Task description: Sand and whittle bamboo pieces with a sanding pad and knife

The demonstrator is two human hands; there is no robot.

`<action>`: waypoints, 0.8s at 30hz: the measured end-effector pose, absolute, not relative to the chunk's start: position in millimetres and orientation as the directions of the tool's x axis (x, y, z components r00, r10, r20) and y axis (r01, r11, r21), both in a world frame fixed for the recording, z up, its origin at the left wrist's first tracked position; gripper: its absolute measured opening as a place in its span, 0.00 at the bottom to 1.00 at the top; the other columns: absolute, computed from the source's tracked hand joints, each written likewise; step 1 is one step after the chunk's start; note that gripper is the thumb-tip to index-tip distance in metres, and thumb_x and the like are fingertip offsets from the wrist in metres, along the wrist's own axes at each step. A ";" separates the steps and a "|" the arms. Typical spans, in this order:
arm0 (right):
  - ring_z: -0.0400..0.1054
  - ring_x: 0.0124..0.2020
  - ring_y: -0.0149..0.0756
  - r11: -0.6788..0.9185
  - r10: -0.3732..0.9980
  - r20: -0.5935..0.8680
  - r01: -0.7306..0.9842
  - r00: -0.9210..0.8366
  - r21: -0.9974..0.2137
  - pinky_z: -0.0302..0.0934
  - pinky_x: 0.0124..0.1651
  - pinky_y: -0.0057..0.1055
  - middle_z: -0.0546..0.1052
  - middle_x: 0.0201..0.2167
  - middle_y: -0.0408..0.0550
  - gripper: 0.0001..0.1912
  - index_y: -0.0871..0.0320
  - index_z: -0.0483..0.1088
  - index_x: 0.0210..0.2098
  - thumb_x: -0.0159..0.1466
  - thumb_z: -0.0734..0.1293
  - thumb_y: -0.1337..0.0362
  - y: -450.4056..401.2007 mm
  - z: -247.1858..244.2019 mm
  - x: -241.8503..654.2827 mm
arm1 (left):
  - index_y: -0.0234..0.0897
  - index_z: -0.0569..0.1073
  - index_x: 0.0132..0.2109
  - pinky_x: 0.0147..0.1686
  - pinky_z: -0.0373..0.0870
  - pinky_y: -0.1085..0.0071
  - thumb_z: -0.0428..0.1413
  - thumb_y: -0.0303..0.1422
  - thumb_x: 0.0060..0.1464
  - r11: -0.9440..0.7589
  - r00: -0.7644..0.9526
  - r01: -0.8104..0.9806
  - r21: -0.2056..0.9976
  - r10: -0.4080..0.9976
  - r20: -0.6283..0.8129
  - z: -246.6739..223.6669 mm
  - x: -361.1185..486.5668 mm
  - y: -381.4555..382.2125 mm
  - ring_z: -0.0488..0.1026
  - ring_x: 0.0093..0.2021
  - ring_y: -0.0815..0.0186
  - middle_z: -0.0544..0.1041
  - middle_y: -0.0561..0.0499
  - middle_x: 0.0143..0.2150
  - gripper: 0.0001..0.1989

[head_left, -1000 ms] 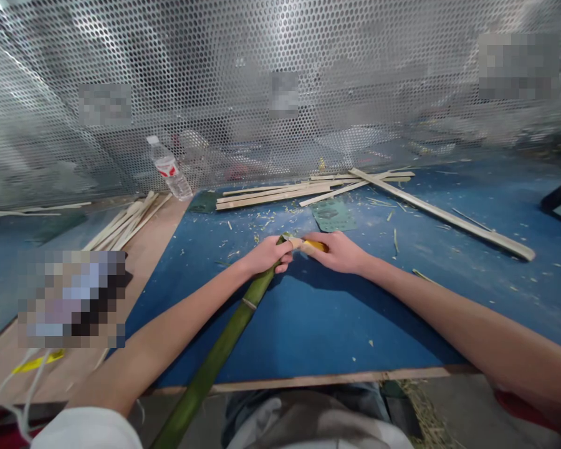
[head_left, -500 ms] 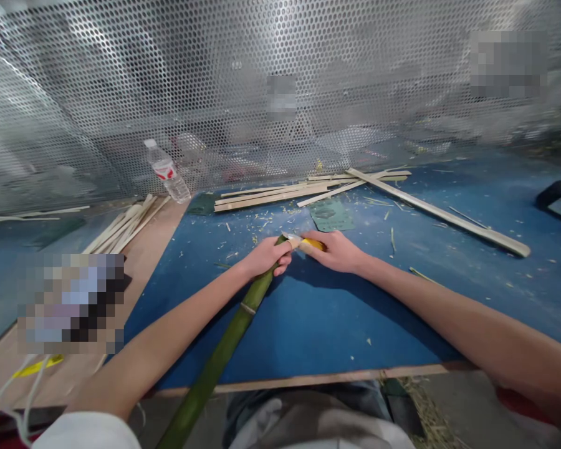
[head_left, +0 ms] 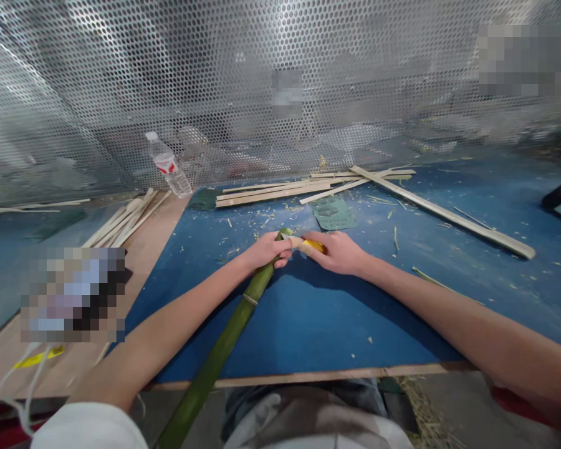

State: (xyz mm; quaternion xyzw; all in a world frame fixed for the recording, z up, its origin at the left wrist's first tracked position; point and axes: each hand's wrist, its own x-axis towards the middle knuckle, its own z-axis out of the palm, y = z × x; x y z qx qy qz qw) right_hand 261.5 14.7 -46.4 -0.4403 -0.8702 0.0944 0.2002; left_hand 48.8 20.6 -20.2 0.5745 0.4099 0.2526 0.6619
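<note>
Left fingers point(head_left: 284, 254) clasp one bamboo pole point(head_left: 227, 340), right fingers point(head_left: 318, 236) one yellow-handled knife point(head_left: 316, 246); the pole overhangs the near edge of the counter point(head_left: 318, 337), room alongside.

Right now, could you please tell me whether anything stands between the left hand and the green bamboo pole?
Nothing visible does: the left hand grips the green bamboo pole near its far end. The right hand, holding a yellow object, is beside that end; pale strips lie farther back.
</note>
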 end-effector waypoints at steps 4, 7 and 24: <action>0.70 0.27 0.39 0.519 0.852 0.249 0.806 -0.460 -0.285 0.48 0.30 0.31 0.79 0.29 0.49 0.27 0.56 0.72 0.53 0.72 0.52 0.45 9.9 -46.2 254.3 | 0.37 0.62 0.29 0.13 0.51 0.79 0.56 0.34 0.64 0.225 0.482 0.177 0.958 0.829 -0.284 -19.4 51.7 22.4 0.57 0.11 0.79 0.57 0.63 0.16 0.15; 0.69 0.26 0.39 0.480 0.875 0.238 0.817 -0.421 -0.319 0.47 0.30 0.31 0.77 0.27 0.48 0.27 0.56 0.72 0.51 0.72 0.52 0.45 10.9 -44.4 252.9 | 0.38 0.61 0.29 0.13 0.52 0.79 0.51 0.34 0.67 0.229 0.439 0.213 0.950 0.846 -0.302 -18.7 53.8 22.1 0.57 0.11 0.78 0.57 0.62 0.16 0.16; 0.63 0.25 0.32 0.620 0.779 0.251 0.645 -0.574 -0.448 0.51 0.32 0.29 0.75 0.27 0.45 0.25 0.57 0.75 0.49 0.71 0.55 0.48 22.1 -43.7 268.6 | 0.37 0.62 0.30 0.17 0.60 0.78 0.50 0.32 0.67 0.126 0.552 0.240 0.962 0.798 -0.242 -17.7 51.1 12.2 0.62 0.15 0.77 0.61 0.60 0.21 0.14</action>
